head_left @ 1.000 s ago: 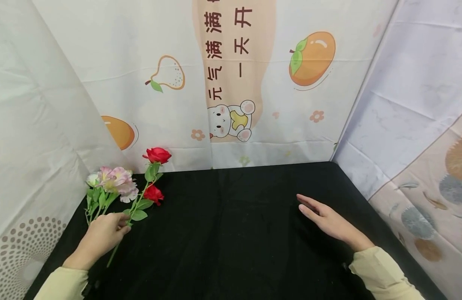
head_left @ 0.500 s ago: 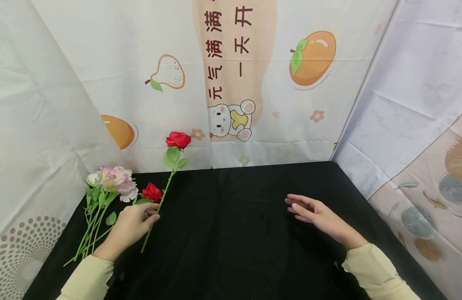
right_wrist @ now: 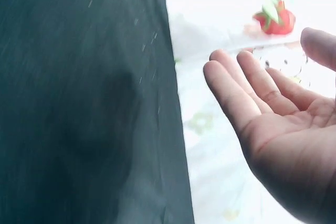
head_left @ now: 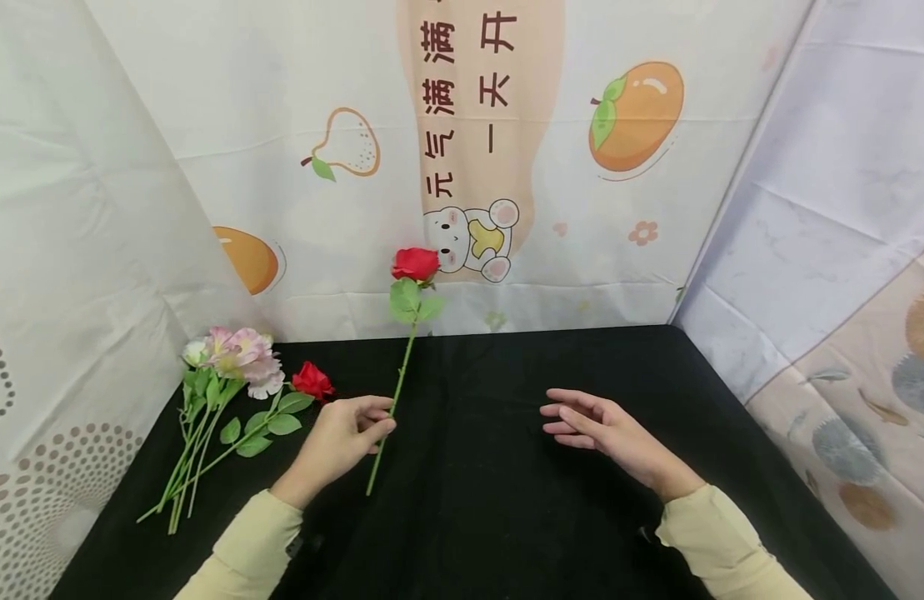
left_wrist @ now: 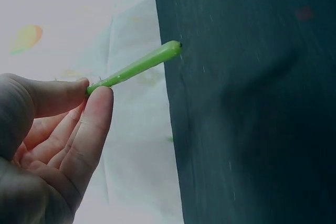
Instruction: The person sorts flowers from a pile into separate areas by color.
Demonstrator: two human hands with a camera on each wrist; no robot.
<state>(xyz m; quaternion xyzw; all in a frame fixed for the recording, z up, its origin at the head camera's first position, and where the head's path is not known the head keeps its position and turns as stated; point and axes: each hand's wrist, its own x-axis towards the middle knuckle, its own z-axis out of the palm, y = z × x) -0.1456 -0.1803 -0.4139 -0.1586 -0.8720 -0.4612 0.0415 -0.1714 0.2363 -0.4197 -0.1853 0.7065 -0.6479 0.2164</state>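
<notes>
Over black tabletop (head_left: 462, 525) — left hand (head_left: 337, 437) pinches red rose (head_left: 407, 302) | right hand (head_left: 611, 433), fingers extended | wide gap between — far edge (head_left: 551, 332) beyond

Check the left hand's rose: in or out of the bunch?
Out: the rose is pinched by the left hand, apart from the bunch.

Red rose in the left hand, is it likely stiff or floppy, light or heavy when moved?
Probably stiff: its stem runs nearly straight from the left hand to the bloom without sagging. Likely light, since a mere pinch holds it. It may swivel in that pinch, as the stem is thin and the bloom sits well above the hold.
</notes>
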